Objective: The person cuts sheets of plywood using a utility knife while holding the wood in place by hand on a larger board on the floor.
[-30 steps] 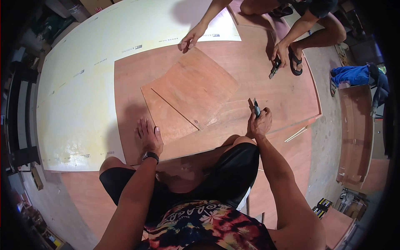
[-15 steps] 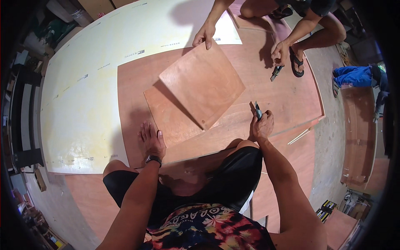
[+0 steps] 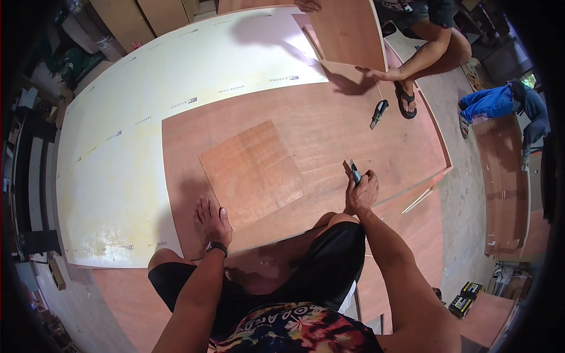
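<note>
My left hand (image 3: pixel 213 222) rests flat with fingers spread on the large plywood sheet (image 3: pixel 235 112), beside the near left edge of a smaller square plywood piece (image 3: pixel 253 173). In my right hand (image 3: pixel 363 191) is a utility knife (image 3: pixel 355 175), its blade pointing away from me, right of the square piece. Across from me a co-worker holds another plywood piece (image 3: pixel 347 35) tilted up, one hand (image 3: pixel 307 6) at its top and the other hand (image 3: pixel 382 74) open by its lower corner. A second utility knife (image 3: pixel 378 115) lies on the sheet near the co-worker's foot.
A white printed panel (image 3: pixel 112 176) covers the left side, bordering the bare plywood. The co-worker's sandalled foot (image 3: pixel 406 101) is at the far right of the sheet. Another person in blue trousers (image 3: pixel 491 107) is by a long wooden panel (image 3: pixel 500 182) at the right. Thin strips (image 3: pixel 416 201) lie nearby.
The co-worker has lifted the upper plywood piece off the square one and carried it away from me. The co-worker's knife has left the hand and lies on the sheet. My hands barely moved.
</note>
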A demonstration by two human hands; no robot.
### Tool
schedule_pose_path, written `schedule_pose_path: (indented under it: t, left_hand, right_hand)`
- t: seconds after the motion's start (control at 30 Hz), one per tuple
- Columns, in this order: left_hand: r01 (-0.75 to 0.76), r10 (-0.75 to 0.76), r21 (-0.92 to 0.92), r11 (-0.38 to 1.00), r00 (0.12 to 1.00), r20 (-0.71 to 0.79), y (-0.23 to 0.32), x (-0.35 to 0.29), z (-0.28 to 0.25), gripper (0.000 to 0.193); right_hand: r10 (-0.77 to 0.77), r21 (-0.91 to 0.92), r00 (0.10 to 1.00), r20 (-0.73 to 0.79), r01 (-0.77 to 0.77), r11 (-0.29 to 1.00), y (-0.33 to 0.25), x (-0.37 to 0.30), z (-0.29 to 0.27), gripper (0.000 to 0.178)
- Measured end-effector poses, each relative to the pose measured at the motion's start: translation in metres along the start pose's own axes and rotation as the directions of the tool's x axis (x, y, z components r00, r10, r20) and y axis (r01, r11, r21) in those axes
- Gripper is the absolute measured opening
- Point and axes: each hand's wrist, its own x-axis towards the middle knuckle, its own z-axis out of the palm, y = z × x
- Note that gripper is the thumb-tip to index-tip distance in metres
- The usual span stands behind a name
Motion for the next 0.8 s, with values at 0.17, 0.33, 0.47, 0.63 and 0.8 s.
schedule_pose_path:
  t: [0.17,0.33,0.47,0.63,0.8]
  left_hand:
    - [0.009,-0.009,0.004,1.0,1.0,0.025,0.0023,-0.003,-0.0025,0.06]
    - [0.003,-0.003,-0.007,1.0,1.0,-0.003,0.0007,-0.0004,-0.0021,0.06]
    - [-0.004,0.004,-0.026,1.0,1.0,-0.003,0.0009,-0.0011,-0.0021,0.059]
    - [-0.014,0.014,-0.024,1.0,1.0,-0.016,-0.0018,-0.0006,-0.0005,0.059]
    - [-0.019,0.019,-0.018,1.0,1.0,-0.017,-0.0015,-0.0013,0.0011,0.059]
  right_hand:
    - [-0.006,-0.004,1.0,0.009,0.006,1.0,0.0028,-0.0034,0.0008,0.033]
    - [0.01,0.008,1.0,0.012,-0.01,1.0,0.0007,-0.0014,0.0015,0.033]
    - [0.014,0.011,1.0,0.006,-0.014,1.0,0.0033,-0.0033,0.003,0.032]
    - [-0.005,0.002,1.0,-0.008,0.005,1.0,0.001,-0.0025,0.0041,0.031]
    - [0.001,-0.005,1.0,0.0,-0.001,1.0,0.0016,-0.0024,0.0035,0.032]
